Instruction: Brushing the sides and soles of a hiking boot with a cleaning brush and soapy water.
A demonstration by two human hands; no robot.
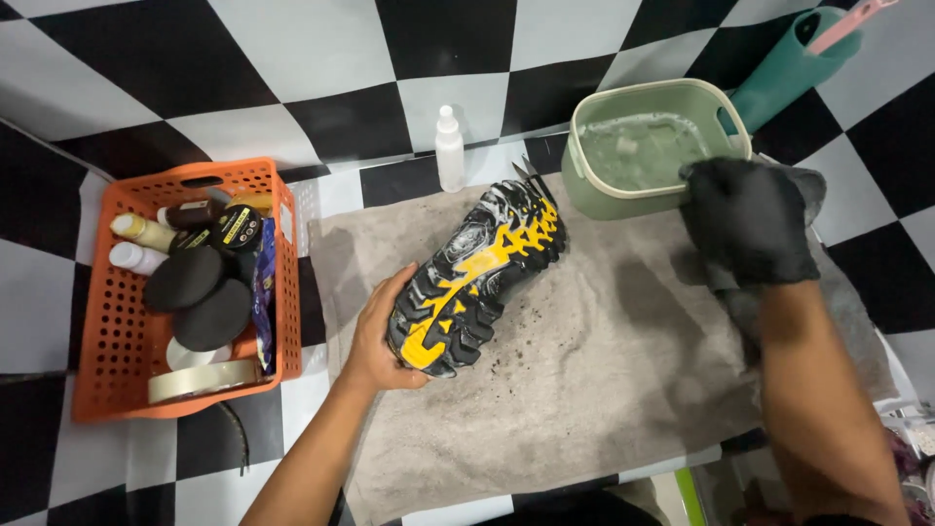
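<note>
- The left hand [375, 336], bare, grips the heel end of a shoe [479, 275] near the middle of the view; its fingers wrap round the edge while the thumb lies on the side.
- The shoe lies sole up, black with yellow tread, its toe pointing toward one o'clock, wet and foamy at the toe.
- It rests on a grey towel [604, 390] spread over the checkered surface [321, 58], with dark specks of dirt on the cloth beside it.
- The right hand [750, 219], in a black glove, sits at two o'clock, fingers closed on a dark grey cloth [804, 185] beside the rim of a green tub [584, 190] of soapy water.
- A white squeeze bottle [449, 148] stands at twelve o'clock from the shoe.
- An orange basket [117, 331] of bottles and round sponges sits at nine o'clock.
</note>
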